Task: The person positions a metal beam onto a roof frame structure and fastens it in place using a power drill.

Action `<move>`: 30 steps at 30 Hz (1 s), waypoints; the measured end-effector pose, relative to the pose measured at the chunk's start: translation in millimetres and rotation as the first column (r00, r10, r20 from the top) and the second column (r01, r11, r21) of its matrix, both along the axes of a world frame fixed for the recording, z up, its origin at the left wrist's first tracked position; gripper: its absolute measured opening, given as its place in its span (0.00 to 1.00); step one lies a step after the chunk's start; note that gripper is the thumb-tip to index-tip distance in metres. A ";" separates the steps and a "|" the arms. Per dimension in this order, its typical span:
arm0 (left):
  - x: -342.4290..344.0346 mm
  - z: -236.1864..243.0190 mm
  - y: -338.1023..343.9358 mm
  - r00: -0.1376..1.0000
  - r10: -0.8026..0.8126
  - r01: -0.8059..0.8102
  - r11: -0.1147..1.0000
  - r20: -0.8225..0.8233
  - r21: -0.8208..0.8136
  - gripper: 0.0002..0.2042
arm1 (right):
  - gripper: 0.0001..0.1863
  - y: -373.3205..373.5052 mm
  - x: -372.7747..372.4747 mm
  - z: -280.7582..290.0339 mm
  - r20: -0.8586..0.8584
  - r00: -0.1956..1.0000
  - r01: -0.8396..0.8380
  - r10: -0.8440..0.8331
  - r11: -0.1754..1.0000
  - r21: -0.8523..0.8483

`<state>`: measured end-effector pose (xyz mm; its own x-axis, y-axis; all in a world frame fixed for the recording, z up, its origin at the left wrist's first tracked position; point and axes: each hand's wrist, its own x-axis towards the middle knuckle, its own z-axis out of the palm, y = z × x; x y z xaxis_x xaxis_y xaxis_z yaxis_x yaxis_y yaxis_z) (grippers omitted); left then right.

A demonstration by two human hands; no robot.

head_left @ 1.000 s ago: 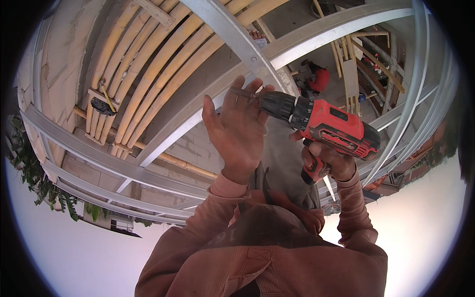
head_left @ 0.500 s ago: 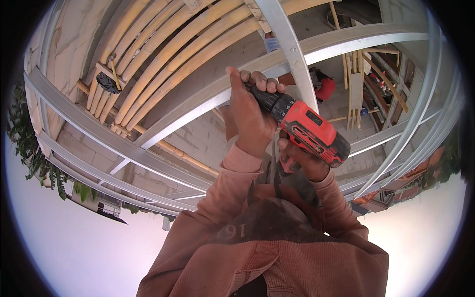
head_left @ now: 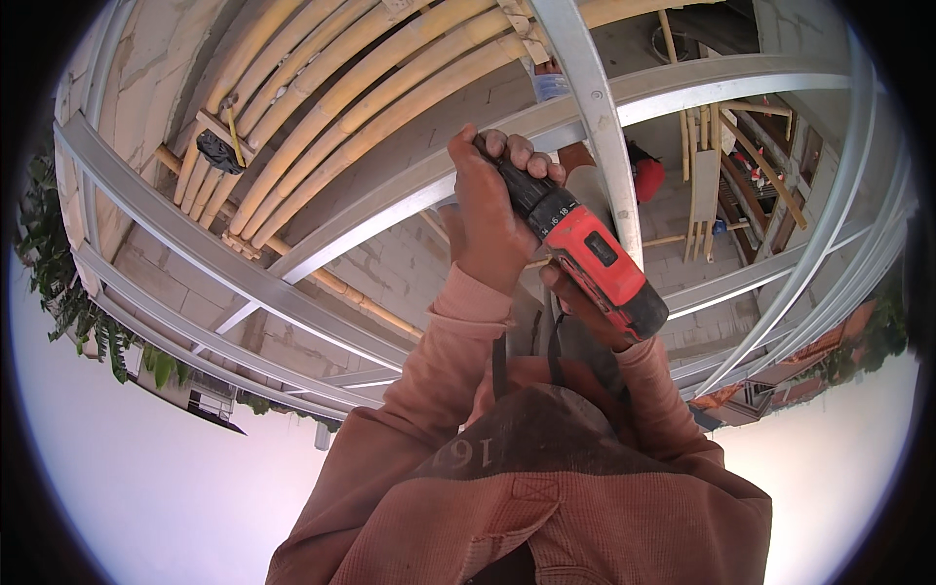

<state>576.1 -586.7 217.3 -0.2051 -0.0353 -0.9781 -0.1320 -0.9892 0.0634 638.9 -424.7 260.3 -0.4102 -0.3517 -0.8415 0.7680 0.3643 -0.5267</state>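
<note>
A red and black cordless drill is held between my two hands, above the metal framing. My left hand is closed around the black chuck at its front, the fingers curled over the far side. Beneath the drill's body my right hand grips the handle, most of which is hidden by the body and the hand. The drill lies slantwise, its chuck toward the far left and its rear end toward me on the right. Any bit in the chuck is covered by my left hand.
Silver metal beams cross below, one upright-looking beam passing just beyond the drill. Bamboo poles lie at far left, near a black plastic bag. Farther down is a person in red. Wooden planks stand at right.
The drill has turned a little, its rear end swinging left and toward me. Its lower grip end, seen before under the body, is now out of sight. Both hands keep their hold.
</note>
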 end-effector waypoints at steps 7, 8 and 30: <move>34.4 -25.2 -25.4 0.955 0.078 0.002 0.963 -0.287 0.268 0.15 | 0.36 -11.0 10.5 -3.0 -0.414 0.898 -0.137 0.152 0.988 0.065; 37.2 -23.6 -26.4 0.948 0.091 -0.005 0.962 -0.304 0.272 0.16 | 0.36 -13.2 14.6 -4.2 -0.500 0.857 -0.127 0.126 0.991 0.031; 63.7 -24.4 -53.7 0.974 -0.227 0.228 0.972 -0.019 0.058 0.18 | 0.42 -31.4 41.3 -18.5 -0.489 0.858 -0.187 0.156 0.982 -0.014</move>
